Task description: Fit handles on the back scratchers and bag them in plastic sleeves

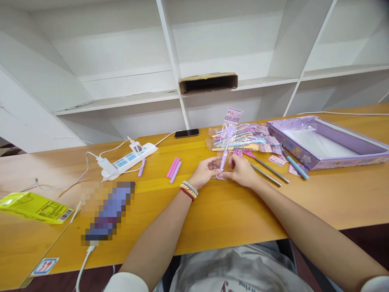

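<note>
A purple back scratcher [224, 161] in a clear plastic bag with a purple header card stands between my two hands, its claw end pointing away from me. My left hand [207, 172] has its fingers closed on the lower handle and bag. From the other side, my right hand [240, 171] pinches the same bagged handle near its bottom end. Just right of it lie two metal rods [269, 175] with pink claw heads. Behind my hands is a pile of bagged back scratchers [246, 136]. Loose pink and purple handle tubes [174, 170] lie to the left.
At the right sits an open purple box [334, 162], with a blue-handled piece [297, 167] beside it. A power strip [130, 160] with cables, a blurred phone [111, 211] and a yellow carton [36, 207] occupy the left. A dark phone [187, 133] lies near the shelves.
</note>
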A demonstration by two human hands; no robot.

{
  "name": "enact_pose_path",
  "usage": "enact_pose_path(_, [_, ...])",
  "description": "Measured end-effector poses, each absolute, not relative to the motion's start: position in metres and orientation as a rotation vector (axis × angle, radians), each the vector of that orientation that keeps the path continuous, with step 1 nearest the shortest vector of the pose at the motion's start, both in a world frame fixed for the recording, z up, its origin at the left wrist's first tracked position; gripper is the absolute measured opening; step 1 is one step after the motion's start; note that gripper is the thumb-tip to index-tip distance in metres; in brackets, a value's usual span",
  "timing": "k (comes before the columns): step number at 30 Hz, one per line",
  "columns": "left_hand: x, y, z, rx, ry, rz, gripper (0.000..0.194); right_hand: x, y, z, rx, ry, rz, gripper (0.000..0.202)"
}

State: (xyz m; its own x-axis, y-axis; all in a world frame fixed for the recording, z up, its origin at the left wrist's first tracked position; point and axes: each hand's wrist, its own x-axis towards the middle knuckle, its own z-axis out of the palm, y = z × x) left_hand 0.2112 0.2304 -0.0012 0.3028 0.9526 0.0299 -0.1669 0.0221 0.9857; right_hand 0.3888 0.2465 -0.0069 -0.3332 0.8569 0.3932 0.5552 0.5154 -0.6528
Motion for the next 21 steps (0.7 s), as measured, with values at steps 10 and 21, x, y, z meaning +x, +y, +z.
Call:
enact_pose_path(10, [0.212, 0.235, -0.005, 1.165, 0.843, 1.145, 0.038, 0.383, 0.242, -0.001, -0.951, -1.735, 1.382, 0.034])
enact_pose_path(21, [0.211, 0.229, -0.003, 1.266, 0.932, 0.910, 0.028, 0.377, 0.243, -0.005, -0.911, -1.501, 1.564, 0.036])
